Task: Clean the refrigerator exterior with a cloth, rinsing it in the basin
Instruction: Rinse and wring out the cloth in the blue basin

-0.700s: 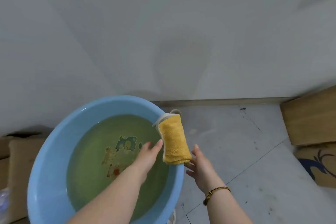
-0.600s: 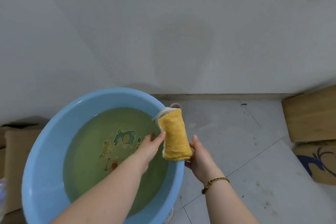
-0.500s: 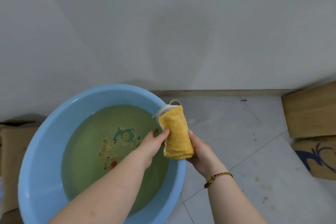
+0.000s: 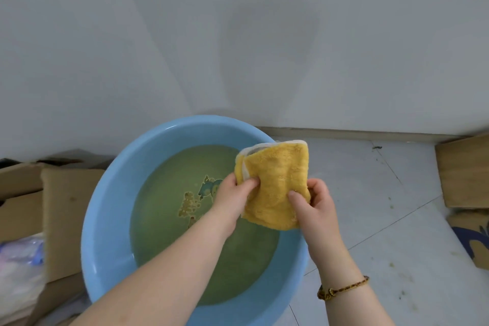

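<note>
A yellow cloth with a white backing is held folded above the right rim of a blue basin. The basin holds greenish water over a cartoon print on its bottom. My left hand pinches the cloth's left edge. My right hand, with a beaded bracelet on the wrist, grips the cloth's lower right corner. The refrigerator is not in view.
A plain white wall rises straight ahead. Cardboard boxes and a plastic bag sit to the left of the basin. More cardboard leans at the right on the grey tiled floor.
The cloth was a narrow upright roll between my hands; now it is spread wider, and both hands have closed on it. The view has tilted down slightly.
</note>
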Demonstrator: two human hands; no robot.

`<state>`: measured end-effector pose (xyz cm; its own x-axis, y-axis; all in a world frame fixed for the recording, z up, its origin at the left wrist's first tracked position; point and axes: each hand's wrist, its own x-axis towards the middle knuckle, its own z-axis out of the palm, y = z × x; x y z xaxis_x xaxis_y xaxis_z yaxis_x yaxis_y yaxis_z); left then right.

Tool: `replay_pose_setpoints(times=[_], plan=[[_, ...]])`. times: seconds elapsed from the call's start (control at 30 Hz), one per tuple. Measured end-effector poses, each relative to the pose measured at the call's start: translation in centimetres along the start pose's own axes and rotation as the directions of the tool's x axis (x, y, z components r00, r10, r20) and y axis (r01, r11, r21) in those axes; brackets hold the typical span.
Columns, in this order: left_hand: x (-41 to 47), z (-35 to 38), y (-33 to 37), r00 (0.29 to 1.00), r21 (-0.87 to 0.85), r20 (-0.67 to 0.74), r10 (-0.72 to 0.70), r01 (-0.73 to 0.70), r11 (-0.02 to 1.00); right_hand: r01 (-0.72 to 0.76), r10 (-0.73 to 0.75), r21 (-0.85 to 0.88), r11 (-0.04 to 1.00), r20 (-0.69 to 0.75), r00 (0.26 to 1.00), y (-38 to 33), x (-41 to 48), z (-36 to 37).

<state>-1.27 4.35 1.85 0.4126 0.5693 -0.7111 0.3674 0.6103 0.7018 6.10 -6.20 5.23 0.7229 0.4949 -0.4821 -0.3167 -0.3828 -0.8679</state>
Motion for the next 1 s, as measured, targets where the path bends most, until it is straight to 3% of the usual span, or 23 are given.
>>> replay_pose_setpoints(times=[0.07,0.13,0.2,0.27,0.37,0.43,0.53,0.63,0.7,0.77,0.83,0.87,0.93,1.0], plan=[[-0.2,-2.5,-0.6,0.985,0.179,-0.144,0.093,-0.066,0.982,-0.053,0.066,-0.141,0.989,0.086,0.994,1.2,-0.1,1.9],[-0.4,-4.7,-1.8,0.958,0.380,-0.246,0.148,-0.045,0.924,-0.100,0.165,-0.367,0.925,0.149,0.975,3.0,0.0,3.5],[-0.3,-6.9,-3.1,0.951,0.449,-0.288,0.109,0.034,0.893,-0.049,0.178,-0.633,0.773,0.142,0.974,5.0,-0.1,5.2],[-0.3,-8.5,-4.2,0.934,0.583,-0.325,0.149,0.074,0.809,0.103,0.037,-0.843,0.529,0.144,0.989,6.6,-0.6,6.9],[-0.2,-9.3,-5.0,0.918,0.899,-0.202,0.341,0.036,0.437,0.363,-0.204,-0.885,0.291,0.313,0.927,8.5,-1.3,8.8],[0.4,-10.0,-5.9,0.949,0.970,-0.072,0.307,-0.005,0.241,0.442,-0.218,-0.879,0.180,0.403,0.889,10.1,-1.6,10.2],[0.9,-10.8,-7.1,0.983,0.985,-0.037,0.180,0.006,0.170,0.468,-0.155,-0.874,0.131,0.448,0.880,11.3,-1.7,11.1],[1.4,-11.3,-7.5,0.986,0.967,-0.049,0.159,0.007,0.255,0.459,-0.129,-0.877,0.142,0.443,0.887,11.9,-1.3,11.6],[1.6,-11.6,-7.3,0.966,0.885,-0.138,0.220,0.020,0.464,0.396,-0.174,-0.892,0.220,0.364,0.915,12.0,-1.2,11.7],[1.9,-11.9,-6.7,0.929,0.703,-0.292,0.228,0.047,0.710,0.265,-0.176,-0.845,0.465,0.205,0.963,11.4,-0.8,11.4],[2.3,-12.2,-5.8,0.928,0.515,-0.363,0.085,0.124,0.848,-0.013,0.031,-0.688,0.725,0.014,0.999,10.5,-0.2,11.3],[2.6,-12.4,-5.6,0.932,0.452,-0.361,0.001,0.175,0.875,-0.164,0.182,-0.562,0.810,-0.023,0.983,10.3,0.2,11.4],[3.4,-12.9,-5.1,0.935,0.406,-0.333,-0.122,0.259,0.876,-0.399,0.415,-0.336,0.853,-0.027,0.910,9.5,1.0,11.7],[4.1,-13.5,-4.8,0.932,0.342,-0.290,-0.219,0.314,0.886,-0.559,0.571,-0.215,0.801,-0.010,0.821,9.1,1.7,12.1]])
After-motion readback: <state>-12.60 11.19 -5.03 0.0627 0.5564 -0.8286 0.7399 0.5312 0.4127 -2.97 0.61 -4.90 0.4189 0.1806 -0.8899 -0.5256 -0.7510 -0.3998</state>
